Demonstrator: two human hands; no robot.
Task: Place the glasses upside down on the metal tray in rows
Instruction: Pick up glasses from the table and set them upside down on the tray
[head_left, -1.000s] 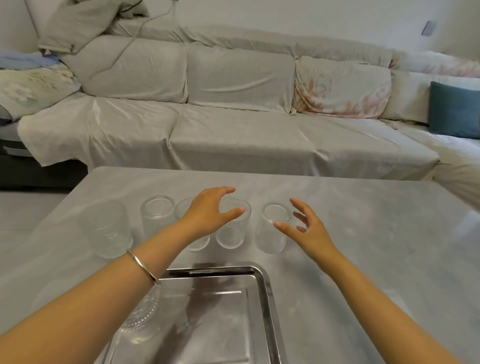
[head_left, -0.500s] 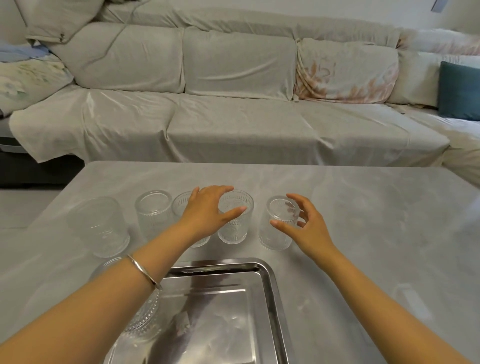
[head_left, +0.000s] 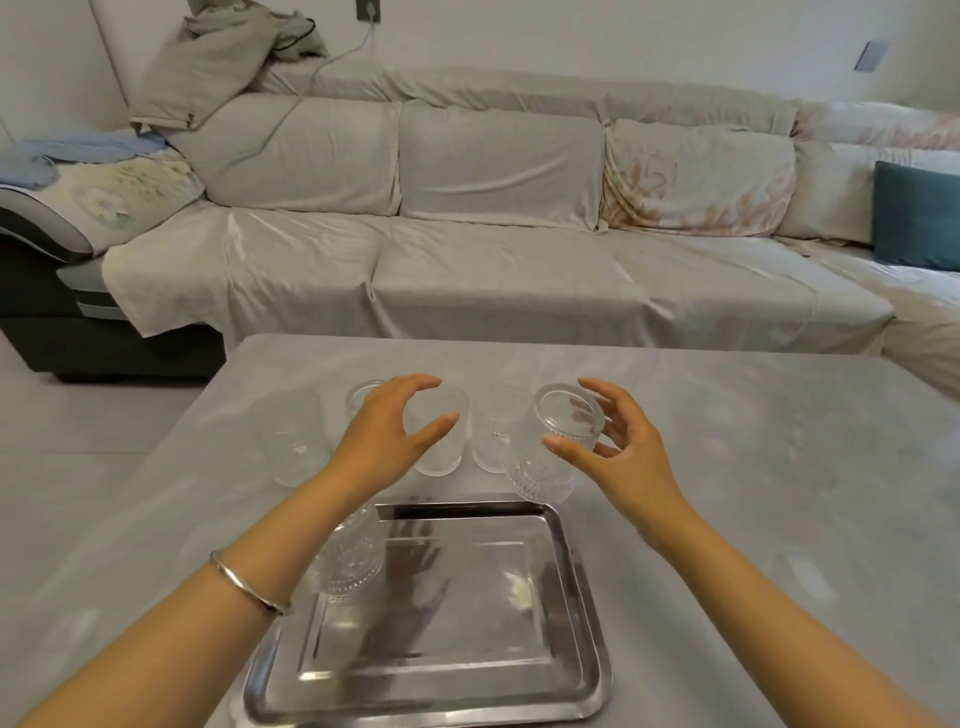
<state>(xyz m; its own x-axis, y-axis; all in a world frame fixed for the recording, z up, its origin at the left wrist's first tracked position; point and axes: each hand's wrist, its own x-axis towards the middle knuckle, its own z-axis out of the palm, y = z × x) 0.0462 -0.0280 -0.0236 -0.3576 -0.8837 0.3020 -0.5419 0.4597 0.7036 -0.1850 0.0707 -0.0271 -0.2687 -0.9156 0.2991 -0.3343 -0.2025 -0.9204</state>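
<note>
We see the counter (head_left: 753, 467) carrying the metal tray (head_left: 582, 597) at 6 o'clock, with a row of glasses (head_left: 291, 441) beyond it. Our right hand (head_left: 623, 457) has its fingers (head_left: 602, 400) grasping a tilted ribbed glass (head_left: 550, 457) at 1 o'clock of the tray; our left hand (head_left: 384, 441) hovers with fingers released over another glass (head_left: 441, 457).

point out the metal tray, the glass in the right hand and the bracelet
metal tray (head_left: 586, 613): head view, right rim
ribbed glass (head_left: 545, 467): head view, its side wall, tilted
silver bracelet (head_left: 244, 587): head view, band over the left wrist
</note>
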